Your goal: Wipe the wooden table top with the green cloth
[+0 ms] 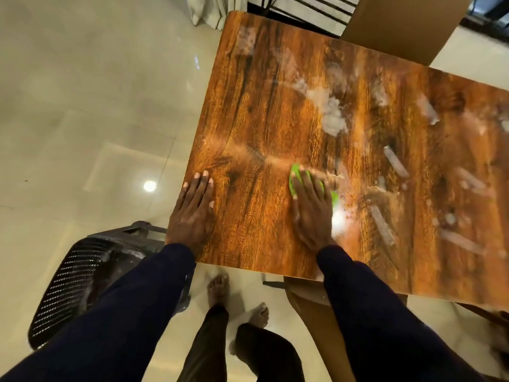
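Note:
The wooden table top (275, 106) fills the middle and right of the head view, with white powder and smears (332, 111) across its centre and right side. My right hand (312, 208) lies flat, fingers straight, pressing the green cloth (296, 172) onto the wood near the front edge. Only the cloth's bright edges show around my fingers. My left hand (194, 208) rests flat on the table's front left corner, fingers spread, holding nothing.
A black mesh chair (82, 285) stands on the tiled floor at the left, beside the table corner. A brown cardboard box (399, 26) sits beyond the far edge. My bare feet (220, 288) stand under the front edge. White curtains (209, 9) hang at the back.

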